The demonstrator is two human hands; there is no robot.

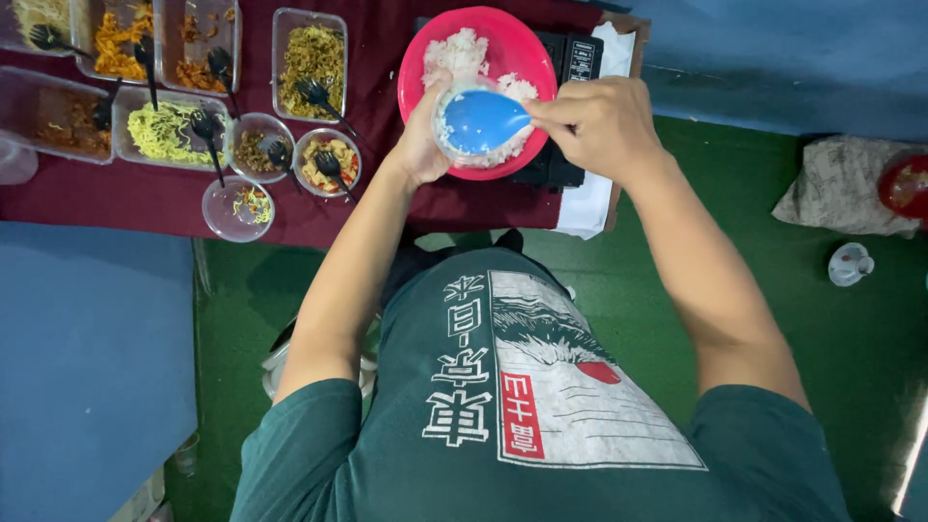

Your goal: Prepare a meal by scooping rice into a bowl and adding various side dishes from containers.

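Rice (462, 53): white, heaped in pink bowl (527, 48) just beyond both hands; some clinging inside clear cup (474, 126).
Clear cup: cradled from the far-left side by left hand (420, 140), mouth tipped toward the body, directly over the pink bowl so spills drop back in.
Blue spoon (480, 121): pinched by right hand (594, 121), bowl of spoon pressed flat into the cup mouth, apparently packing rice down.
Left hand: closed round the cup wall.
Right hand: closed on the spoon handle, fingers bunched.
Black device (570, 58): under the pink bowl, likely a scale.
Counter (387, 39): maroon cloth.
Side dishes (309, 58): clear trays with black spoons, left of left hand.
Small empty-looking tub (237, 208): nearest the left forearm.
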